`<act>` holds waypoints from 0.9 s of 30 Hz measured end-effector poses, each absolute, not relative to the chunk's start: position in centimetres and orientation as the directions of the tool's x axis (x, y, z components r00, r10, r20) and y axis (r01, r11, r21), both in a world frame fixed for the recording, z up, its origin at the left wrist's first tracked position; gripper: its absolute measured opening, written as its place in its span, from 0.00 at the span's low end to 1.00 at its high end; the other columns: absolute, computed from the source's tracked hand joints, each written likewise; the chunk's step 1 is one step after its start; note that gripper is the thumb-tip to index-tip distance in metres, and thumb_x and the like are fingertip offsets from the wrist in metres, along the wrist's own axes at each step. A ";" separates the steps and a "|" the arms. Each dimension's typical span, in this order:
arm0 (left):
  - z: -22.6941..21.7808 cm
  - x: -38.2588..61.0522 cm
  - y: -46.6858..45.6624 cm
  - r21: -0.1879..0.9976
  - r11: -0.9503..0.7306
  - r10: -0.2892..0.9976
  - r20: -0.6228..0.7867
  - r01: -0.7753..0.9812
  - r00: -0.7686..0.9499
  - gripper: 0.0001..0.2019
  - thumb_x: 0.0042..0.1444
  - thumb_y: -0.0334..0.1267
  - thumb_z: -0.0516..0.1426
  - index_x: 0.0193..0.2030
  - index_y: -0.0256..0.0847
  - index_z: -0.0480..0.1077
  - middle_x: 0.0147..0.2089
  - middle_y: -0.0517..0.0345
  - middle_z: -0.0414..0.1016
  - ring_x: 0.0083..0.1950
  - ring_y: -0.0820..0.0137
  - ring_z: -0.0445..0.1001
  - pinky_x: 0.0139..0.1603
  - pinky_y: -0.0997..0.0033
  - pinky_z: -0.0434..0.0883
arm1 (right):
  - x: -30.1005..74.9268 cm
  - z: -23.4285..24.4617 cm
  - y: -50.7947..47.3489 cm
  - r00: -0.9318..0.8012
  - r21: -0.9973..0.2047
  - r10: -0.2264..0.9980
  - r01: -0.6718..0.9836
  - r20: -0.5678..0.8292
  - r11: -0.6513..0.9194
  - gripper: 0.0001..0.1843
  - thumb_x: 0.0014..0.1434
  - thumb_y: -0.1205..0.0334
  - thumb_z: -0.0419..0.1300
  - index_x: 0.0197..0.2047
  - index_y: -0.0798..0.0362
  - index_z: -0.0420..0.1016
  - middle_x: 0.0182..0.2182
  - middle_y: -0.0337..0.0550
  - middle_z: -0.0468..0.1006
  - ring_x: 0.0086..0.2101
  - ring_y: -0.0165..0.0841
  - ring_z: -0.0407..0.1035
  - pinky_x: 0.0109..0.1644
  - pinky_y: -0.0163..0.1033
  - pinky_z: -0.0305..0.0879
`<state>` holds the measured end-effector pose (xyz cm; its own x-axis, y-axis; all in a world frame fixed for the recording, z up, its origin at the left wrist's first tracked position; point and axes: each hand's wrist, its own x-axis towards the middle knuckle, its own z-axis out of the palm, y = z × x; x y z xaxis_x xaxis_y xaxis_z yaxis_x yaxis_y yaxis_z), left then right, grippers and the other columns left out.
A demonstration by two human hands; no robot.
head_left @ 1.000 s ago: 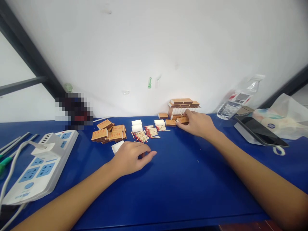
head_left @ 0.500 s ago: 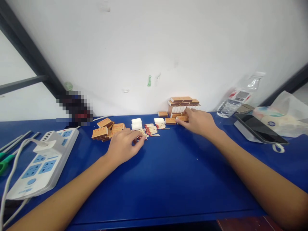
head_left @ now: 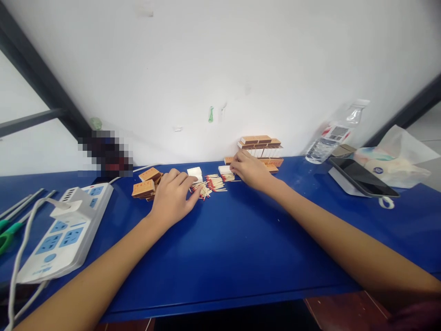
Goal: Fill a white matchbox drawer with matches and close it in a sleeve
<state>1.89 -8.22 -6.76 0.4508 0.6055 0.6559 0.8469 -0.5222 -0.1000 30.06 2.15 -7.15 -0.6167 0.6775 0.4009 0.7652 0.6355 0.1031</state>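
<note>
My left hand [head_left: 172, 195] hovers over or rests at the left edge of a loose pile of red-tipped matches [head_left: 215, 184]. Its thumb and fingers are apart, with nothing visibly held. Under and behind it are heaped orange matchboxes [head_left: 144, 188] and white matchbox trays [head_left: 195, 172]. My right hand [head_left: 253, 170] has curled fingers beside another white tray [head_left: 225, 170] and a low matchbox [head_left: 228, 161]; what the fingertips hold, if anything, is hidden. Just behind it stands a structure of stacked matchboxes [head_left: 260, 139], its upper layer raised on upright matches.
A white power strip [head_left: 82, 234] with cables and green-handled scissors [head_left: 10, 232] lie at left. A clear water bottle [head_left: 332, 131] leans against the wall at right, near a phone [head_left: 365, 177] and a tissue pack [head_left: 392, 168]. The blue tabletop [head_left: 234, 248] ends at the front edge.
My right hand has moved left, from the matchboxes at the base of the structure to beside the white tray. My left hand has drawn slightly left, its thumb and fingers apart.
</note>
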 end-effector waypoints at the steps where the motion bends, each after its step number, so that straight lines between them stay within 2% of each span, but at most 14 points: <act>1: -6.7 2.0 -8.3 -0.091 -0.530 0.605 0.657 0.843 0.451 0.10 0.70 0.41 0.58 0.47 0.38 0.78 0.39 0.50 0.81 0.42 0.58 0.69 0.45 0.56 0.68 | 30.1 -7.3 2.3 -0.620 0.103 0.678 0.763 0.396 0.638 0.14 0.73 0.66 0.53 0.40 0.55 0.81 0.46 0.57 0.76 0.49 0.46 0.67 0.50 0.47 0.66; 5: -6.7 2.3 -8.5 -0.063 -0.561 0.604 0.650 0.825 0.461 0.09 0.70 0.40 0.57 0.44 0.39 0.78 0.40 0.50 0.82 0.43 0.58 0.70 0.47 0.55 0.69 | 30.3 -7.7 2.5 -0.630 0.114 0.674 0.757 0.385 0.643 0.16 0.74 0.64 0.51 0.43 0.56 0.80 0.47 0.59 0.75 0.49 0.46 0.66 0.49 0.47 0.67; 10: -6.8 2.4 -8.7 -0.032 -0.568 0.608 0.658 0.823 0.445 0.09 0.70 0.40 0.58 0.43 0.39 0.78 0.39 0.51 0.81 0.43 0.58 0.70 0.46 0.55 0.70 | 30.1 -6.8 2.2 -0.636 0.150 0.669 0.758 0.385 0.635 0.19 0.75 0.66 0.46 0.47 0.60 0.78 0.48 0.62 0.75 0.50 0.48 0.66 0.52 0.50 0.67; 13: -6.7 2.5 -8.9 0.014 -0.574 0.618 0.663 0.819 0.422 0.10 0.70 0.41 0.58 0.45 0.39 0.78 0.39 0.51 0.81 0.43 0.58 0.71 0.47 0.55 0.71 | 29.9 -5.6 0.2 -0.662 0.146 0.615 0.723 0.430 0.676 0.19 0.75 0.66 0.45 0.47 0.58 0.78 0.47 0.61 0.75 0.48 0.47 0.66 0.54 0.52 0.67; 15: -6.7 2.7 -9.1 0.034 -0.585 0.626 0.654 0.811 0.424 0.12 0.70 0.44 0.59 0.48 0.38 0.78 0.40 0.50 0.81 0.44 0.58 0.71 0.48 0.54 0.71 | 29.7 -5.0 -2.1 -0.703 0.103 0.551 0.654 0.449 0.750 0.16 0.75 0.65 0.47 0.46 0.58 0.77 0.47 0.59 0.74 0.46 0.45 0.68 0.50 0.49 0.69; 19: -6.8 3.2 -9.5 0.045 -0.667 0.629 0.570 0.744 0.529 0.20 0.66 0.52 0.62 0.53 0.36 0.77 0.45 0.47 0.81 0.46 0.56 0.73 0.51 0.53 0.72 | 29.1 -4.9 -6.7 -0.817 0.011 0.486 0.514 0.312 0.857 0.13 0.74 0.66 0.51 0.44 0.57 0.77 0.45 0.54 0.73 0.41 0.39 0.70 0.44 0.44 0.70; 21: -7.0 3.3 -9.7 0.062 -0.704 0.631 0.511 0.707 0.584 0.23 0.64 0.55 0.63 0.52 0.36 0.78 0.45 0.47 0.80 0.47 0.56 0.73 0.50 0.52 0.73 | 28.8 -5.0 -7.8 -0.838 -0.084 0.482 0.478 0.253 0.874 0.11 0.73 0.66 0.54 0.43 0.56 0.77 0.45 0.52 0.74 0.40 0.38 0.71 0.44 0.43 0.70; 23: -7.3 3.4 -9.8 0.078 -0.717 0.637 0.475 0.692 0.607 0.22 0.62 0.56 0.64 0.50 0.37 0.79 0.45 0.48 0.80 0.47 0.55 0.74 0.50 0.52 0.73 | 28.8 -5.0 -7.6 -0.845 -0.228 0.485 0.438 0.225 0.869 0.08 0.72 0.65 0.57 0.43 0.54 0.77 0.43 0.49 0.75 0.39 0.36 0.72 0.44 0.42 0.70; 25: -7.4 3.4 -9.8 0.090 -0.720 0.643 0.459 0.688 0.613 0.20 0.62 0.54 0.65 0.47 0.38 0.80 0.44 0.48 0.79 0.47 0.55 0.74 0.50 0.52 0.73 | 28.9 -5.1 -6.3 -0.813 -0.329 0.522 0.434 0.258 0.838 0.07 0.72 0.62 0.58 0.44 0.52 0.78 0.41 0.46 0.76 0.39 0.36 0.72 0.45 0.42 0.70; 27: -7.6 3.3 -9.8 0.108 -0.725 0.647 0.445 0.680 0.619 0.17 0.62 0.51 0.65 0.46 0.39 0.81 0.43 0.49 0.79 0.47 0.56 0.74 0.51 0.52 0.73 | 29.4 -5.4 -4.3 -0.737 -0.305 0.582 0.498 0.344 0.812 0.08 0.72 0.62 0.58 0.47 0.52 0.78 0.41 0.47 0.77 0.42 0.39 0.72 0.48 0.45 0.71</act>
